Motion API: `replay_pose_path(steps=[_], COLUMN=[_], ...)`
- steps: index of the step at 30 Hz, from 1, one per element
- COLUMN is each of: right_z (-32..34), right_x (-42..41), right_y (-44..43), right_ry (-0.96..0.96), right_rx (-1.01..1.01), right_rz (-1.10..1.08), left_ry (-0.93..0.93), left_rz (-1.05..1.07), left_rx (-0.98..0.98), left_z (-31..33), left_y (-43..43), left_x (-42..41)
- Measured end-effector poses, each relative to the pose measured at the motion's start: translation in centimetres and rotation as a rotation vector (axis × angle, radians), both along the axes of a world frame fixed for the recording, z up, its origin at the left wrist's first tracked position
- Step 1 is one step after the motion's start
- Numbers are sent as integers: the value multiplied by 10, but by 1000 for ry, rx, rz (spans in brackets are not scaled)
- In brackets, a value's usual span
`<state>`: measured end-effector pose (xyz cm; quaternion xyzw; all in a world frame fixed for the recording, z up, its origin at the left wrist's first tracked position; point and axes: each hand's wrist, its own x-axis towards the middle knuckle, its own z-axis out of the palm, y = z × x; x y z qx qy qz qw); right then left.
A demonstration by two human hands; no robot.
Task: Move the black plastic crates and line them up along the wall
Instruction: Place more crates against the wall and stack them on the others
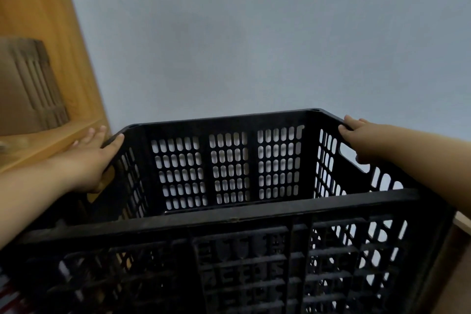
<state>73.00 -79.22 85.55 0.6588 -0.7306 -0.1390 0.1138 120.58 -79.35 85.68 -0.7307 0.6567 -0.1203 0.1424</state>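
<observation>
Box on wooden shelf far left, left grip clasping crate by its left rim (thumb hooked over), crate in the middle facing grey wall, right grip curled over right rim.

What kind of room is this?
Probably a storeroom or a back room, though I can't be sure. A black plastic crate is close to a plain grey wall, and folded cardboard stands on a wooden shelf at the left.

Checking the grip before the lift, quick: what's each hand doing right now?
Left hand: holds the crate by its left rim.
Right hand: holds the crate's right rim.
</observation>
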Motion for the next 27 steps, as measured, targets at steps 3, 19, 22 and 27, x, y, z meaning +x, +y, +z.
replay_pose_path(steps=[3, 19, 22, 27], right_z=[3, -3, -2, 0], right_x=[1, -3, 0, 1], right_y=[3, -3, -3, -4], right_ry=[-14, -28, -52, -47], right_rx=[-3, -2, 2, 10], right_rz=[19, -13, -18, -9], left_ry=[-15, 21, 24, -19], left_rz=[1, 3, 12, 10], left_rx=[1, 48, 51, 46], left_z=[0, 4, 4, 3], left_y=[1, 1, 1, -3], left_x=[-2, -6, -7, -5])
